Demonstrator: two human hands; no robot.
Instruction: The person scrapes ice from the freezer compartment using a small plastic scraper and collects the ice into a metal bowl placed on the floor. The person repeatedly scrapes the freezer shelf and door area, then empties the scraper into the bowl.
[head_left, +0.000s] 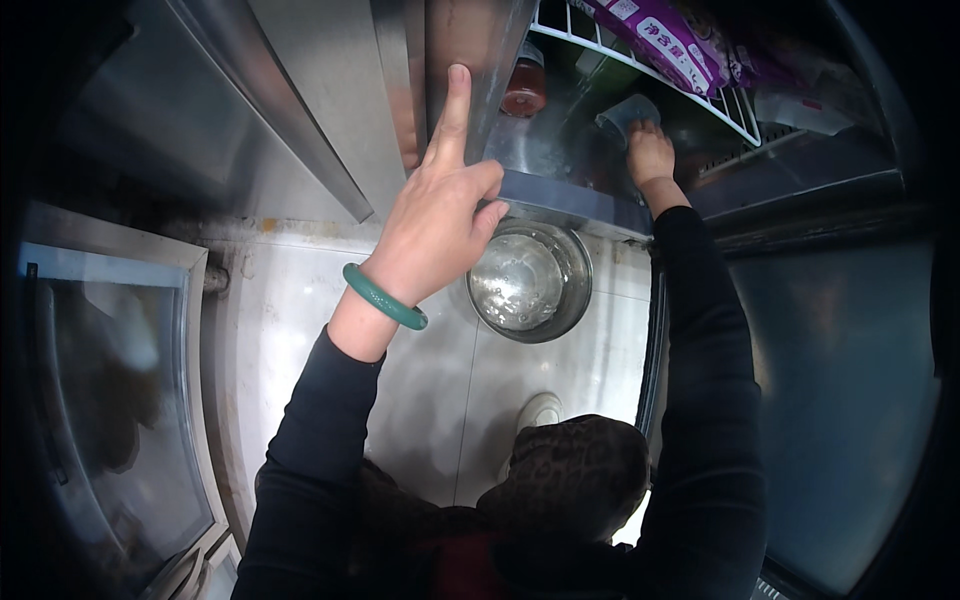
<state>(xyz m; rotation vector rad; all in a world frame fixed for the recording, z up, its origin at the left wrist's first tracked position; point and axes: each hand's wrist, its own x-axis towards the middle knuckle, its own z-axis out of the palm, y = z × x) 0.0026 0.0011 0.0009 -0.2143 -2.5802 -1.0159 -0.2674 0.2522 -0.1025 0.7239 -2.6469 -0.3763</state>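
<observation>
My right hand (651, 156) reaches into the bottom of a steel refrigerator cabinet. Its fingers grip a translucent plastic cup (628, 116), which lies tilted low over the cabinet floor (536, 154). My left hand (442, 202), with a green bangle (384, 298) on the wrist, rests by the steel door post (472, 45). Its index finger points along the post, and the palm side is hidden. Below the cabinet's front sill (574, 196), a round steel basin (576, 300) stands on the floor with clear water (517, 281) in it.
A jar of red contents (523, 86) stands at the cabinet's back left. Above my right hand, a white wire shelf (630, 60) bears purple printed bags (667, 37). An opened door (832, 397) flanks my right arm. A glass-fronted unit (120, 390) stands at left.
</observation>
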